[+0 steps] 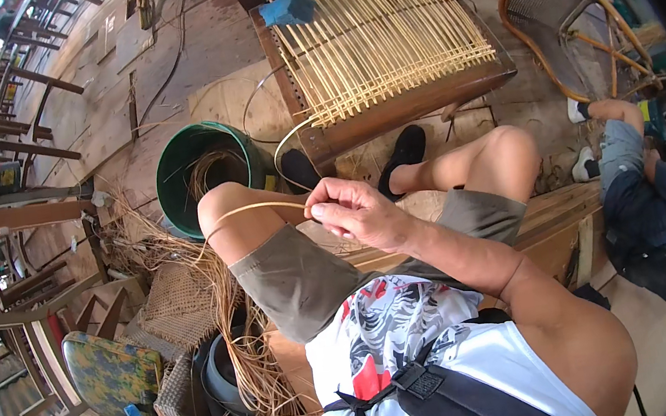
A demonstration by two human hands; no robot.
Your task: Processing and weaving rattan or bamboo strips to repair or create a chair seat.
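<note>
My right hand [361, 214] is closed, thumb and fingertips pinching a thin rattan strand [253, 207] above my knees. One part of the strand curves from the fingers up to the near left corner of a wooden chair seat frame [402, 96]; the other part bends left over my knee. Across the frame, pale strands [376, 25] run in long rows, with cross strands woven through them along the near edge. A blue object [288, 10] lies on the far left of these rows. My left hand is out of view.
A green bucket [169, 179] with loose strands stands left of my feet. More rattan [244, 363] lies tangled at my left, around a grey bucket [224, 374]. Chair frames [40, 347] crowd the left side. A rattan chair [550, 3] and a seated person [644, 209] are at the right.
</note>
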